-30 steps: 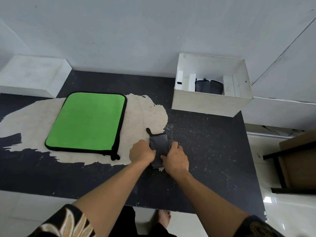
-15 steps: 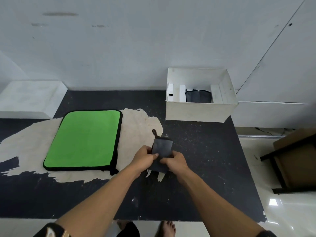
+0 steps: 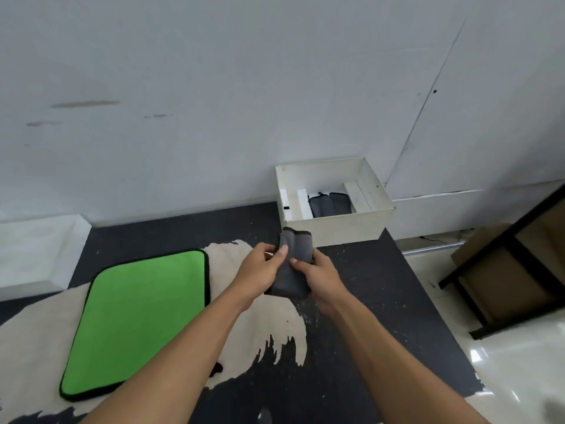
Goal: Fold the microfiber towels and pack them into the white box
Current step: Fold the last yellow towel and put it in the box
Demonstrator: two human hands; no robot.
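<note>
A folded grey microfiber towel (image 3: 296, 252) is held up above the table between both hands. My left hand (image 3: 260, 269) grips its left edge, thumb on top. My right hand (image 3: 319, 275) grips its right edge lower down. The white box (image 3: 336, 226) stands open just beyond the hands at the table's back right, with two folded grey towels (image 3: 329, 204) upright inside, between white dividers. A green towel (image 3: 137, 316) with black trim lies flat on the left of the table.
The dark table (image 3: 367, 301) has a worn pale patch under the green towel. A white wall runs close behind. A white block (image 3: 36, 249) sits at the far left. A dark-framed brown stand (image 3: 513, 270) is on the glossy floor to the right.
Both hands lifted the folded grey towel off the table and carried it forward toward the white box. The camera view tilted upward.
</note>
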